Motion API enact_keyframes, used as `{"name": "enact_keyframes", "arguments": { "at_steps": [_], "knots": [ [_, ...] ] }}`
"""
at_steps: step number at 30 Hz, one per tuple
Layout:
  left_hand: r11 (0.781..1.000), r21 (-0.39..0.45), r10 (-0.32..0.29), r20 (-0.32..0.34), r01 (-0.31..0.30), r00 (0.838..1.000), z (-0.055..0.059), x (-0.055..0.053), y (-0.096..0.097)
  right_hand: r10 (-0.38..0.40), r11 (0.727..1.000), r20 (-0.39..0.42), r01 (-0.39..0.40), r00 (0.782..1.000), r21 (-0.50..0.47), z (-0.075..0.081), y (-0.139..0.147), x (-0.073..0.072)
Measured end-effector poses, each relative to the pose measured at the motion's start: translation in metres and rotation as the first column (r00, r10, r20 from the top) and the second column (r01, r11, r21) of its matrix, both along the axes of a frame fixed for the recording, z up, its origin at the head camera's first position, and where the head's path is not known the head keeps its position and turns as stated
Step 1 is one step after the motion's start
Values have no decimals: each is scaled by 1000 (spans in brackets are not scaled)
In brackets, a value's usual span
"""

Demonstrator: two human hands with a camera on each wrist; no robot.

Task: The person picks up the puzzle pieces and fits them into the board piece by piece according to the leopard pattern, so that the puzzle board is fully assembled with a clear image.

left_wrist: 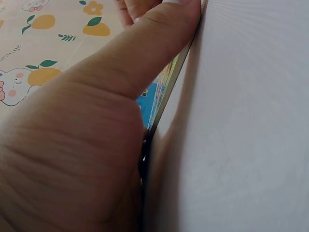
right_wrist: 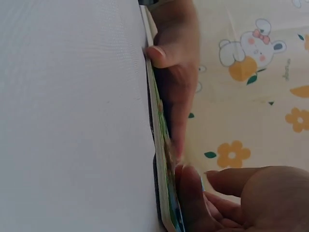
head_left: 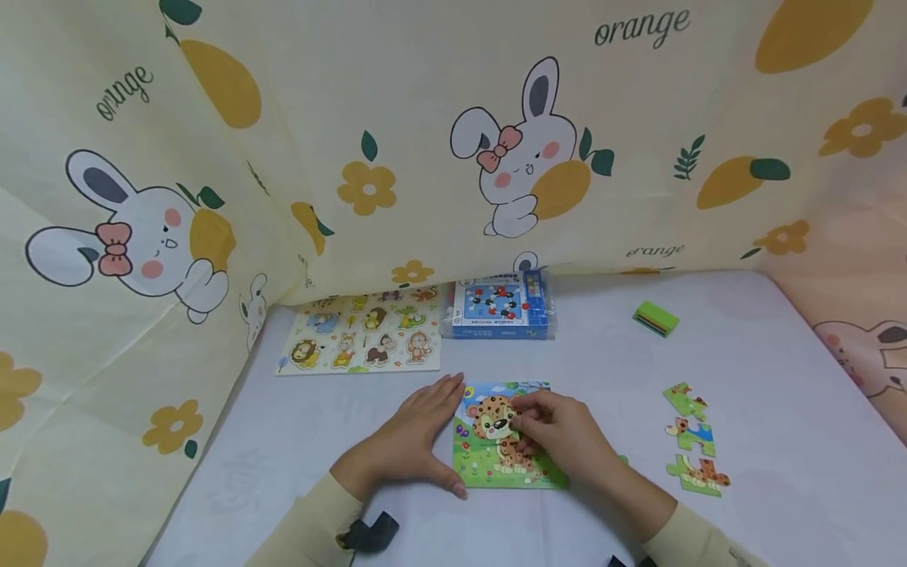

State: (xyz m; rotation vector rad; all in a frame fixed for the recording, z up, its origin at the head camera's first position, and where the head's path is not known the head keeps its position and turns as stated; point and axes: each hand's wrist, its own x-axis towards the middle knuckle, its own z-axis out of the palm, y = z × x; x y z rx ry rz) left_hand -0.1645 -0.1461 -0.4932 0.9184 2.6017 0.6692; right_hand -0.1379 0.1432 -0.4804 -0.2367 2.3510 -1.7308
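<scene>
A leopard jigsaw puzzle in a square board lies flat on the table. My left hand rests along its left edge, fingers extended and thumb spread toward the near corner; the left wrist view shows this thumb against the board's side. Above the puzzle's right half, my right hand pinches a puzzle piece, mostly hidden by the fingers. A sliver of blue from that piece shows between thumb and fingers in the right wrist view. What is printed on the piece cannot be made out.
Three loose puzzle pieces lie in a column at the right, and a green bit peeks from behind the right forearm. Farther back are an animal picture board, a blue molecule-model box and a small green box. A printed curtain encloses the table.
</scene>
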Motion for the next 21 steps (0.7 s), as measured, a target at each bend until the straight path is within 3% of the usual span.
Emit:
{"name": "enact_keyframes", "arguments": {
  "at_steps": [9, 16, 21],
  "knots": [
    [1000, -12, 9, -3, -9, 1000, -1, -2, 0, 25, 991, -121, -9, 992, 137, 11, 11, 1],
    [1000, 5, 2, -13, -2, 1000, -3, -1, -1, 39, 999, -103, -35, 994, 37, 13, 32, -3],
    [1000, 6, 6, -13, -6, 1000, -3, -1, 0, 53, 998, -170, -48, 984, 32, 10, 61, -6]
  ]
}}
